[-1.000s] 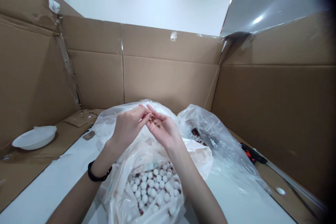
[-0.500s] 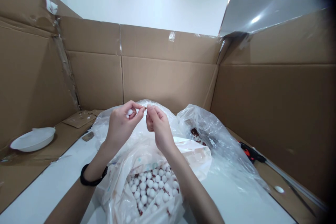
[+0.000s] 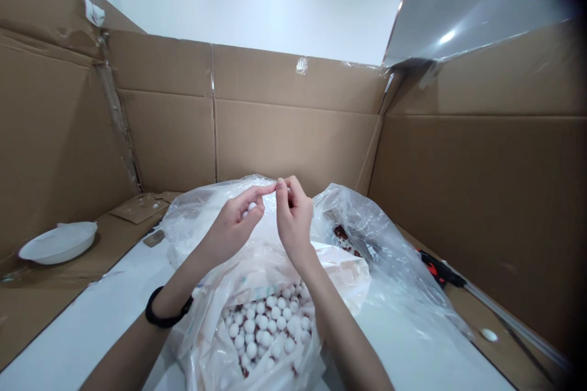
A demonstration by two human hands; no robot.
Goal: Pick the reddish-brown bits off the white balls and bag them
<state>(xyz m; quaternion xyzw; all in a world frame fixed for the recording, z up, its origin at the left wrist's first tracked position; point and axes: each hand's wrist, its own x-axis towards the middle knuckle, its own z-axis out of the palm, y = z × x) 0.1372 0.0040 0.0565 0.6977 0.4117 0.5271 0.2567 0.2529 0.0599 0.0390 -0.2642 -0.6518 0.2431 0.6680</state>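
My left hand (image 3: 233, 225) curls around a small white ball (image 3: 251, 207). Its index finger reaches across and touches the thumb tip of my right hand (image 3: 294, 220). The right fingers are pinched together, and whatever lies between them is hidden. Both hands are raised above an open plastic bag (image 3: 202, 330) filled with many small white balls (image 3: 263, 321) and some dark red bits among them. A black band circles my left wrist.
Clear plastic sheeting (image 3: 389, 263) spreads behind and right, with dark red pieces (image 3: 343, 238) inside. A white dish (image 3: 59, 244) stands at left. A black-and-red handled tool (image 3: 443, 272) and a white ball (image 3: 488, 335) lie at right. Cardboard walls (image 3: 293, 134) surround the white table.
Both hands have shifted to the right. The left index finger has straightened from its pinch against the thumb, and the small reddish-brown bit between the hands is out of sight.
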